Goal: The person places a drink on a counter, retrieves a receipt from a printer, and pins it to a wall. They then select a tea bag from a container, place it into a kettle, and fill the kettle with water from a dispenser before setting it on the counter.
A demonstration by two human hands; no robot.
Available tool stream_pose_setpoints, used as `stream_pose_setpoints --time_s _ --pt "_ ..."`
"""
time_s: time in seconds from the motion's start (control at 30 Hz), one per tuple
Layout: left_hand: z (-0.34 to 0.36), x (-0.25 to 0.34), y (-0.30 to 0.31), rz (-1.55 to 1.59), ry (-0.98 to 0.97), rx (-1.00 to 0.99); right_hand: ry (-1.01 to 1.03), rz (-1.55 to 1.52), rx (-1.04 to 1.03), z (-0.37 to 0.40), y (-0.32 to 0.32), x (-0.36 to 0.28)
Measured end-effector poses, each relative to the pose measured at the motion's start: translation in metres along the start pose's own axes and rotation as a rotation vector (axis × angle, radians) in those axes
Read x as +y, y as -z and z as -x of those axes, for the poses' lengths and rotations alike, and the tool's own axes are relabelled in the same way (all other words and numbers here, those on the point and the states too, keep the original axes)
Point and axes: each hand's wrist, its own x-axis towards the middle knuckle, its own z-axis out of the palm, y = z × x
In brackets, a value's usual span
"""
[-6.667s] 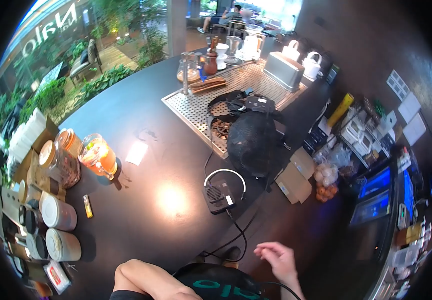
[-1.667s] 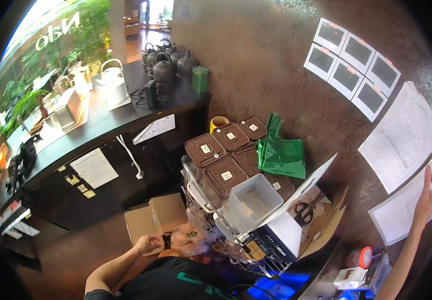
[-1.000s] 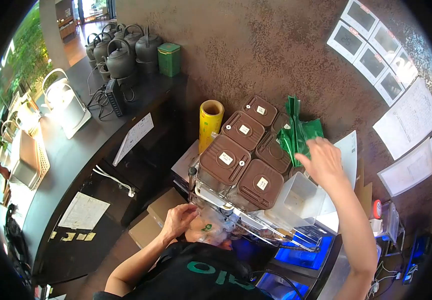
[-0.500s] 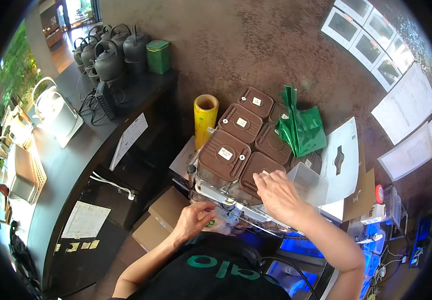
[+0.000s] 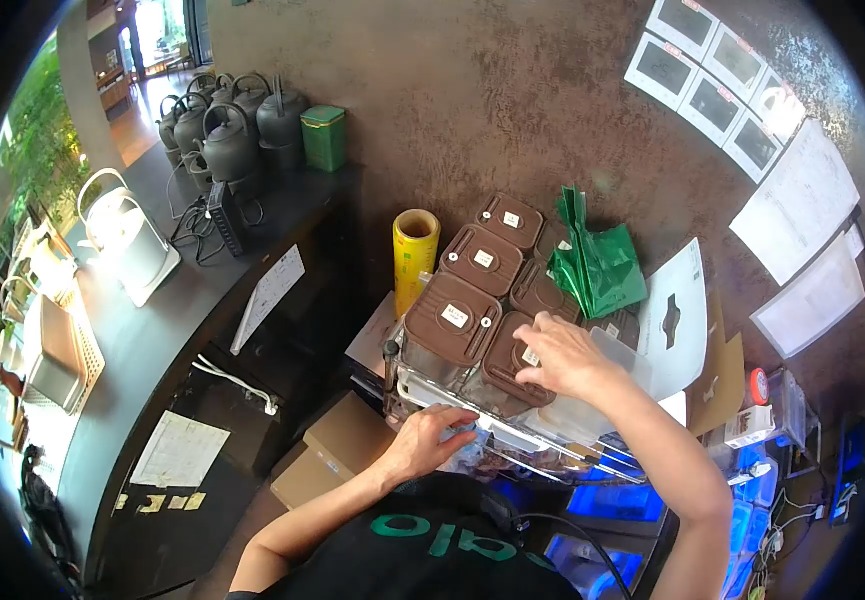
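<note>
My right hand [image 5: 572,360] reaches over a storage canister with a brown lid and a white label [image 5: 505,358]. Its thumb and fingers are spread, fingertips right at the lid, and nothing shows between them. Partly behind that wrist is a translucent plastic bin [image 5: 620,352]. My left hand [image 5: 430,442] is lower, in front of the wire rack's edge [image 5: 517,428], with loosely bent fingers apart and nothing visible in them. To the left stands another brown-lidded canister [image 5: 452,318]. A crumpled green bag [image 5: 602,265] lies on the canisters behind.
A yellow roll [image 5: 415,262] stands left of the canisters, cardboard boxes [image 5: 347,440] below. Right are a white panel [image 5: 674,318] and blue-lit drawers [image 5: 617,502]. Dark kettles [image 5: 230,150] and a green tin [image 5: 324,138] stand on the curved counter [image 5: 197,318].
My right hand has spread its fingers and shifted slightly over the canister lid. My left hand has moved right, toward the rack's front edge. The camera view has tilted a little.
</note>
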Motion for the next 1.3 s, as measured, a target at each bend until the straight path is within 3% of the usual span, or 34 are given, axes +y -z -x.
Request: stream_pose_setpoints --time_s 0.13,0.3,0.4,0.47,0.6,0.73,0.83,0.97,1.07,1.3 --pt "-0.006 0.006 -0.005 -0.014 -0.005 0.021 -0.038 -0.094 0.055 0.001 -0.005 0.006" --pt "-0.020 0.009 -0.018 -0.188 -0.170 0.103 -0.099 -0.243 0.109 0.006 -0.006 0.020" --pt "-0.022 0.000 -0.030 -0.166 -0.102 0.127 -0.086 -0.235 0.161 0.013 -0.014 0.019" --pt "-0.029 -0.007 -0.037 -0.017 0.093 0.126 -0.006 -0.137 0.228 0.014 -0.019 0.010" --pt "-0.041 -0.002 -0.040 0.197 0.371 0.131 -0.017 -0.120 0.140 0.010 -0.011 0.006" --pt "-0.049 -0.009 -0.050 0.182 0.361 0.253 -0.006 -0.068 0.205 0.007 -0.018 0.010" --pt "-0.045 0.005 -0.047 0.080 0.458 0.272 0.045 -0.121 0.228 0.009 -0.022 0.017" --pt "-0.045 -0.003 -0.066 0.136 0.378 0.582 -0.003 -0.181 0.175 0.009 -0.019 0.021" --pt "-0.042 0.008 -0.074 0.270 0.429 0.602 -0.010 -0.176 0.148 0.010 -0.018 0.019" --pt "-0.039 -0.006 -0.083 0.262 0.396 0.613 0.024 -0.248 0.245 0.010 -0.024 0.021"
